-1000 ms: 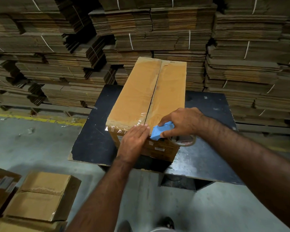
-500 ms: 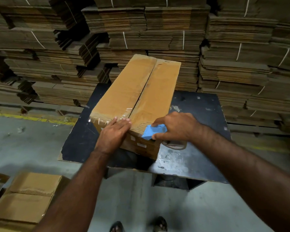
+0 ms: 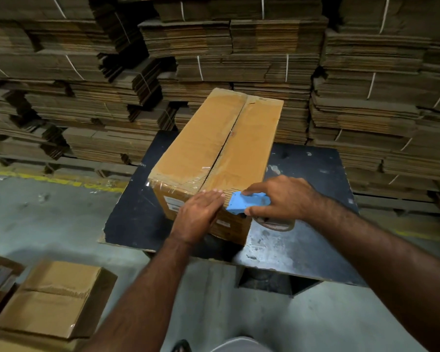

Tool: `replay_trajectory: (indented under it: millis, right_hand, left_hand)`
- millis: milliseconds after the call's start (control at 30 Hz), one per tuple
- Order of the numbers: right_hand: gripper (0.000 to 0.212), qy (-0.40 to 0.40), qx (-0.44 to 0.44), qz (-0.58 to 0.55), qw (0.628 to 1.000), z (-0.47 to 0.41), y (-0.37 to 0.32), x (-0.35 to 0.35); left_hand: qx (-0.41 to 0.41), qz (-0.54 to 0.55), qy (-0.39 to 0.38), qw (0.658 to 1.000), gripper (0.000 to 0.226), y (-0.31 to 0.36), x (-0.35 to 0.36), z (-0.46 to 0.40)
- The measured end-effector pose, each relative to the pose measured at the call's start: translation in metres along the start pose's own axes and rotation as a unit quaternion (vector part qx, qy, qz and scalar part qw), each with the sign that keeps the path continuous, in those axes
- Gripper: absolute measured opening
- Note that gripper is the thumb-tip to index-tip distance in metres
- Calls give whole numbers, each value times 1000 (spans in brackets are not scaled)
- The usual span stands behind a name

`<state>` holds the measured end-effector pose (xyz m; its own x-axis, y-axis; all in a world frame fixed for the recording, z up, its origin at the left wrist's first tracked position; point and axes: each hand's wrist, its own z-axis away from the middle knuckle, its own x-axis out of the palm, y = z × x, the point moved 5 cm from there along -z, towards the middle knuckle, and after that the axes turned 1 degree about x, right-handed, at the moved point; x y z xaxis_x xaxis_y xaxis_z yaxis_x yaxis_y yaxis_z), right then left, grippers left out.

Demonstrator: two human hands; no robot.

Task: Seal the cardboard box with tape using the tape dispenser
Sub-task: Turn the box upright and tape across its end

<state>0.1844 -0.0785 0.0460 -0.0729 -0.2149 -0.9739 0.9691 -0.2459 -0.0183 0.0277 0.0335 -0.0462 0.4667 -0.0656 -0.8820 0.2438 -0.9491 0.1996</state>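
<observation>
A long brown cardboard box [image 3: 214, 143] lies on a black table [image 3: 315, 174], its top flaps closed with a seam running lengthwise. Clear tape crosses the near end of the top. My left hand [image 3: 201, 214] lies flat with straight fingers over the box's near top edge and front face. My right hand [image 3: 280, 196] grips the blue tape dispenser [image 3: 247, 203] at the box's near right corner, its blue head against the edge. The tape roll [image 3: 277, 224] shows below my right hand.
Tall stacks of bundled flat cardboard [image 3: 239, 54] fill the background behind the table. Smaller cardboard boxes [image 3: 54, 301] sit on the concrete floor at the lower left. A yellow floor line [image 3: 48, 177] runs along the left. My foot [image 3: 181, 346] shows at the bottom.
My left hand has slid right along the box's near edge towards the dispenser. The right hand with the dispenser stays at the near right corner. The camera view has shifted.
</observation>
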Motion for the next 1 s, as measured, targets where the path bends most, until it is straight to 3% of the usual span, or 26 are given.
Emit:
replay_trajectory:
  millis: [333, 500, 600, 733, 1000]
  right_hand:
    - [61, -2, 50, 1, 999, 29, 32, 16]
    - [61, 5, 41, 22, 999, 28, 27, 13]
    - [61, 8, 37, 27, 999, 29, 25, 11]
    - [62, 3, 44, 20, 999, 32, 27, 16]
    - [72, 13, 63, -43, 997, 63, 53, 37]
  left_hand:
    - [-39, 17, 6, 999, 56, 4, 0, 1]
    - [20, 35, -53, 998, 63, 44, 12, -6]
    - [-3, 55, -47, 997, 69, 52, 15, -7]
    - [27, 18, -64, 997, 85, 50, 18, 4]
    - [27, -6, -91, 996, 86, 49, 18, 3]
